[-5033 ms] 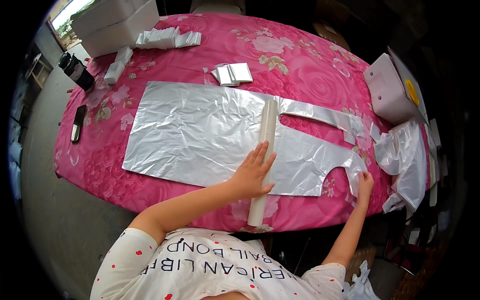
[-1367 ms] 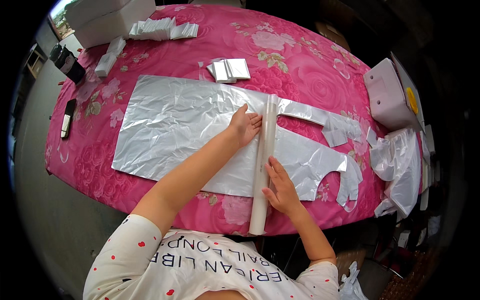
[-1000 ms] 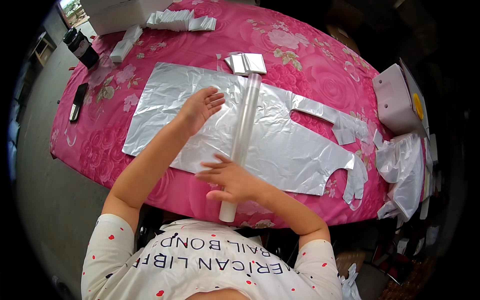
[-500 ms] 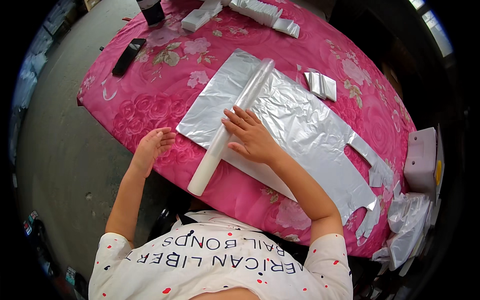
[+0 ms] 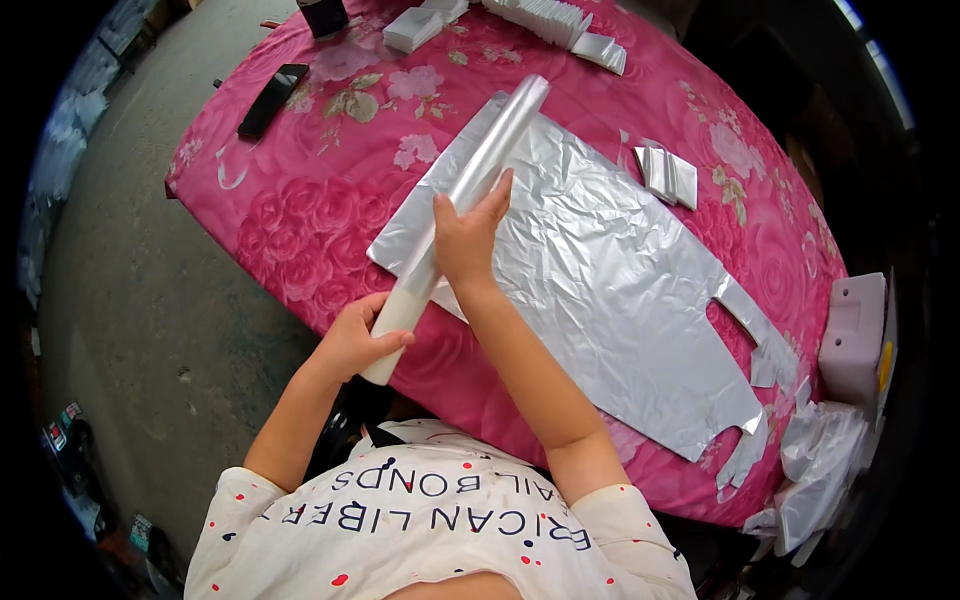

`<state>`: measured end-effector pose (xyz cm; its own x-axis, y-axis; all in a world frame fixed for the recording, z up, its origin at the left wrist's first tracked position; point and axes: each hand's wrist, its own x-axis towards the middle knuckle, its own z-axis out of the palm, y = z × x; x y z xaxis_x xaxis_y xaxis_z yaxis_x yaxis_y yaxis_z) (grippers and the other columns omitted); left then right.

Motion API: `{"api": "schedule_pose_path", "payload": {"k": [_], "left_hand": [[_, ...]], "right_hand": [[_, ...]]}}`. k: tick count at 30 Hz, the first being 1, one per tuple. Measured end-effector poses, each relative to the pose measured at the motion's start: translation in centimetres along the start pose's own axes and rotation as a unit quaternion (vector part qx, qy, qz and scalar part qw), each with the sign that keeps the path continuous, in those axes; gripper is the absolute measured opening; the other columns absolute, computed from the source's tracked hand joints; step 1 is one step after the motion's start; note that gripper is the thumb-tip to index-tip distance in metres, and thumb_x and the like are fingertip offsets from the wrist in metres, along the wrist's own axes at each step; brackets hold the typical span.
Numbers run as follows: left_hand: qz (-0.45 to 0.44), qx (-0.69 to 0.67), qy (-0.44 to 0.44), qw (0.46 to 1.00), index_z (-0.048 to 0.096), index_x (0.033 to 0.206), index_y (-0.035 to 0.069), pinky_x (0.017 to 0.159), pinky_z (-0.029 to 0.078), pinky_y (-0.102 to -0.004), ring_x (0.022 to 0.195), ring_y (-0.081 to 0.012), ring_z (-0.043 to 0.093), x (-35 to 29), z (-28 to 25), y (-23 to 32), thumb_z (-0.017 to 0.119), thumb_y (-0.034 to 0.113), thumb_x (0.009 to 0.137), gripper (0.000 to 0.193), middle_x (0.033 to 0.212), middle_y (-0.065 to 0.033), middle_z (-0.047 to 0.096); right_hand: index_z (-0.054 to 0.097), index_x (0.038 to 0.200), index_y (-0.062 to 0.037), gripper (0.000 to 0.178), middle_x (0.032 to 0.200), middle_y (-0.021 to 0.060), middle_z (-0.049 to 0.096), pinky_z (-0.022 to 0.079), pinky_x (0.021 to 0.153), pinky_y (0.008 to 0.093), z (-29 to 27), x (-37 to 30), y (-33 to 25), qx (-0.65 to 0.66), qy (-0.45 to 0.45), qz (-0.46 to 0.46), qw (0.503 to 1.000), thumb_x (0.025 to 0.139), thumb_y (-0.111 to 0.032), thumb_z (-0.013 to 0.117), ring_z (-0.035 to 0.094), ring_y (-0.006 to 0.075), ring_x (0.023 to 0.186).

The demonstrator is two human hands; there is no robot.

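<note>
A long roll of clear plastic film (image 5: 512, 118), whitish at its near end, lies slantwise over the left part of a stack of silvery plastic vest bags (image 5: 610, 270). My left hand (image 5: 352, 342) is closed round the roll's near end, beyond the edge of the bags, its thumb on top. Farther up, my right hand (image 5: 468, 238) grips the roll from its right side near the middle, thumb and fingers on either side. The bags lie flat, their cut-out handles pointing to the right.
A pink flowered cloth (image 5: 300, 220) covers the table. Farther off are a black phone (image 5: 273, 100), a dark cup (image 5: 323, 15) and folded white packets (image 5: 540, 22). A small folded bundle (image 5: 667, 178) sits right of the bags. A pale plastic box (image 5: 852, 330) stands at the right edge.
My left hand has come from beside the table edge onto the roll's near end and closed. My right hand has turned from lying flat to gripping the roll.
</note>
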<state>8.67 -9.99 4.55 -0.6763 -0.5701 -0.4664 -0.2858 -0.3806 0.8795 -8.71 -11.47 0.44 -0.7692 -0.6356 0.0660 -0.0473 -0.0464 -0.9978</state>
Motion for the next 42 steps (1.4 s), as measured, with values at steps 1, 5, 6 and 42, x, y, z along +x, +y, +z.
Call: {"api": "schedule_pose_path", "payload": {"k": [1,5,6,42], "left_hand": [[-0.024,-0.132,-0.106,0.985,0.05,0.115,-0.003,0.069,0.052,-0.0279,0.081,-0.0148,0.062,-0.4,0.1,-0.2,0.072,0.025,0.073,0.055,0.093,-0.0106,0.061],[-0.095,-0.287,-0.283,0.91,0.049,0.114,-0.007,0.068,0.054,-0.0336,0.077,-0.0213,0.064,-0.7,3.5,1.3,0.074,0.036,0.066,0.069,0.095,-0.0144,0.061],[-0.111,-0.298,-0.252,0.914,0.051,0.11,-0.004,0.065,0.052,-0.033,0.074,-0.0196,0.063,-0.7,4.6,2.1,0.076,0.034,0.066,0.063,0.091,-0.0122,0.06],[-0.239,0.121,-0.242,0.933,0.052,0.104,0.004,0.056,0.048,-0.0269,0.067,-0.0112,0.056,-0.9,8.5,-1.6,0.051,0.03,0.091,0.029,0.079,-0.0041,0.056]], "right_hand": [[0.004,0.139,0.0037,0.089,0.136,0.0278,0.028,0.033,0.1,0.0415,-1.0,0.5,-0.7,0.085,0.006,0.029,0.996,0.078,-0.019,0.064,0.035,0.0388,0.124],[0.033,0.124,0.0028,0.062,0.095,0.0122,0.055,0.052,0.071,0.0295,-6.1,0.6,-8.2,0.383,-0.195,0.197,0.881,0.08,-0.023,0.067,0.058,0.0151,0.08],[0.035,0.121,0.0033,0.059,0.091,0.0103,0.056,0.052,0.071,0.0294,-7.0,0.6,-9.3,0.316,-0.173,0.176,0.916,0.079,-0.023,0.067,0.059,0.0159,0.08],[0.047,0.114,-0.0007,0.042,0.095,0.0054,0.057,0.047,0.07,0.0252,-27.2,1.5,0.4,0.123,0.107,0.13,0.978,0.083,-0.024,0.065,0.055,0.0116,0.08]]}}
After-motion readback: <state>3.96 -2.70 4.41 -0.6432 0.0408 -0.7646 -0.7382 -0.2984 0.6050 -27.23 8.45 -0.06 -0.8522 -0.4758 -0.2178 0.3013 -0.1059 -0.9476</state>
